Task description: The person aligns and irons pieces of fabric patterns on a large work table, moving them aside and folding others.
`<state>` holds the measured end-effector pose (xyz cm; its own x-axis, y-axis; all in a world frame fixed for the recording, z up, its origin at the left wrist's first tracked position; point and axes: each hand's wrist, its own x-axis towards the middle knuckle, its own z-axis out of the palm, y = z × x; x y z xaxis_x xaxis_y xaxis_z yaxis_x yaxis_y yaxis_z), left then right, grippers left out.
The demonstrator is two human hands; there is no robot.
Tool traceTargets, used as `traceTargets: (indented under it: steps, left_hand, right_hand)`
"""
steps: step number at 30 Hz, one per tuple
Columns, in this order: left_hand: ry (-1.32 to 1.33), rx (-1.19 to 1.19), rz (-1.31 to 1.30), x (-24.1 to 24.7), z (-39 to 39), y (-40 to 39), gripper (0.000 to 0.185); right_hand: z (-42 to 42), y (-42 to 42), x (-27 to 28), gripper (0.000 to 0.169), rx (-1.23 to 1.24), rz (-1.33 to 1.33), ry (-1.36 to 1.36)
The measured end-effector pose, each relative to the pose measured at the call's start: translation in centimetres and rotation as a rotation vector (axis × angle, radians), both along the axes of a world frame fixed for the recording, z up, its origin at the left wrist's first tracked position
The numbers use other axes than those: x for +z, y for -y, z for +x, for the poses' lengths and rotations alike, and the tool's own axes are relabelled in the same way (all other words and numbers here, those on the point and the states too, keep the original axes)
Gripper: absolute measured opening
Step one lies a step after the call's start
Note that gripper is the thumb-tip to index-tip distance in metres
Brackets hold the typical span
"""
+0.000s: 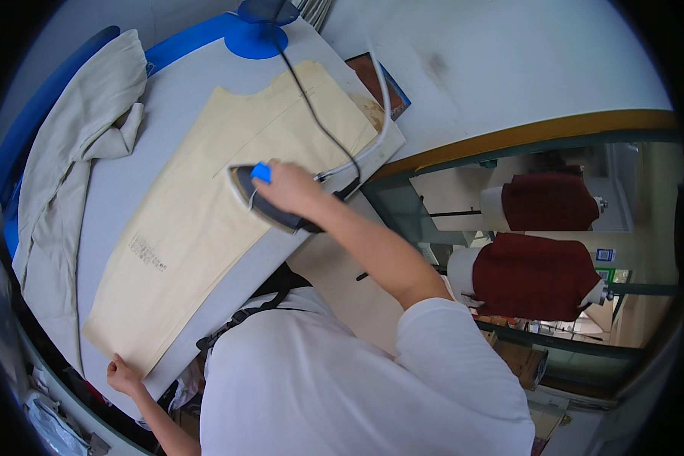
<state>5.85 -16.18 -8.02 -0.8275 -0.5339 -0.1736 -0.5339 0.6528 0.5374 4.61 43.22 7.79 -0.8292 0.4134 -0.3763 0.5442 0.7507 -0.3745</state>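
My right hand is wrapped around the handle of a dark steam iron with a pale soleplate rim and a blue part. The iron rests on a long cream panel, shaped like a trouser piece; whether it is cloth or paper I cannot tell. Drawn lines and a block of small printing mark the panel. At its narrow near-left end, my left hand pinches the edge between thumb and fingers. Under the panel lies the pale padded cover of an ironing table.
A crumpled off-white garment lies along the left side. A black cord and a white hose run to the iron. Behind stands a blue round-based fixture. To the right, a dress form in maroon cloth stands by a mirror.
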Motion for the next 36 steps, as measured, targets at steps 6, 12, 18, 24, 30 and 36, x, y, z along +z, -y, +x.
traceTargets:
  steps: [6,12,18,24,30,36]
  left_hand:
    - [0.114,-0.041,-0.17,0.4,-0.3,0.8,0.04]
    - [0.106,-0.106,-0.804,4.5,-0.7,-9.6,0.058]
    - [-0.174,-0.594,-0.503,3.8,1.0,-34.9,0.051]
    - [0.011,-0.435,-0.476,3.6,4.0,-44.8,0.059]
    - [0.047,-0.286,-0.526,2.5,6.4,-43.0,0.056]
    - [-0.078,-0.291,-0.579,1.0,6.6,-42.6,0.055]
  right_hand:
    - [-0.6,-18.2,-1.8,0.046,-0.146,0.096,-0.103]
    - [-0.2,-32.5,-0.9,0.047,-0.07,0.196,-0.094]
    - [-3.1,-31.5,0.7,0.046,0.377,0.133,0.039]
    - [-12.4,-25.2,0.3,0.044,0.678,0.056,-0.017]
    - [-21.2,-18.0,-0.9,0.037,0.787,0.042,-0.064]
    - [-22.1,-16.0,-0.8,0.036,0.664,0.006,-0.077]
